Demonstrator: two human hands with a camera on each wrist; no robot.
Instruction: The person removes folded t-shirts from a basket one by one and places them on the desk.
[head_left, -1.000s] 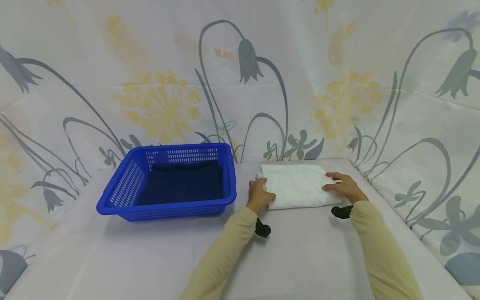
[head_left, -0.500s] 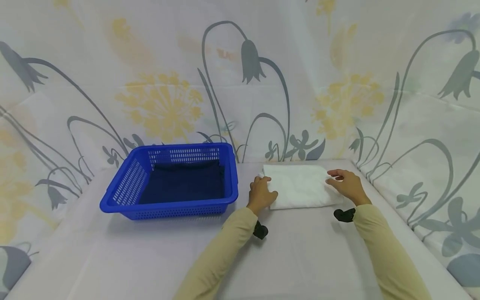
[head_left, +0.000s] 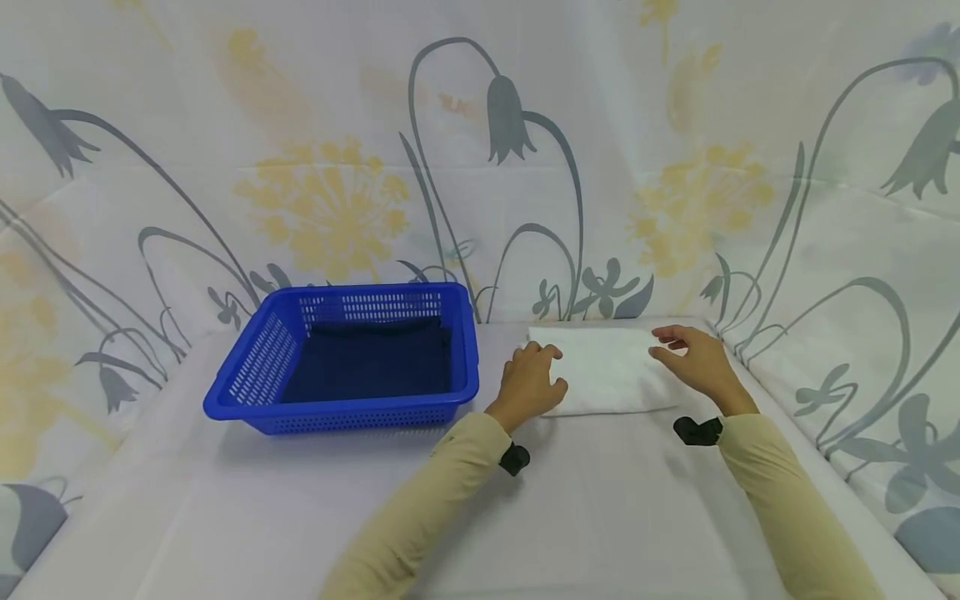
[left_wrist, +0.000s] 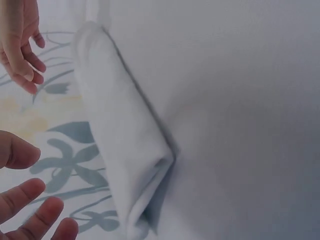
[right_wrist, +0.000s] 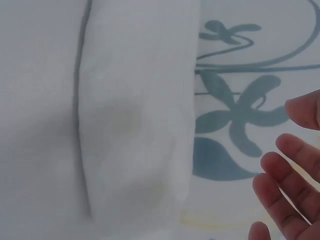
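Observation:
A folded white cloth (head_left: 603, 375), perhaps a towel, lies flat on the white-covered table at the right. At its left end my left hand (head_left: 528, 385) hovers with fingers loosely bent and nothing held. By the cloth's right end, my right hand (head_left: 699, 365) is raised, thumb and fingers apart, holding nothing. In the left wrist view, layered folds show at the near end of the white cloth (left_wrist: 117, 120), and the left fingers (left_wrist: 42, 215) are clear of it. The right wrist view likewise has the right fingers (right_wrist: 287, 180) apart from the cloth (right_wrist: 137, 100).
A blue plastic basket (head_left: 322, 411) with slotted sides stands left of the white cloth. Inside it lies a folded dark navy cloth (head_left: 367, 367). Behind the table hangs a flower-patterned curtain (head_left: 330, 208), which also runs along both sides.
Both hands have come off the white cloth: they were touching its ends and are now raised slightly above it. The cloth stays in place; the head view has shifted a little.

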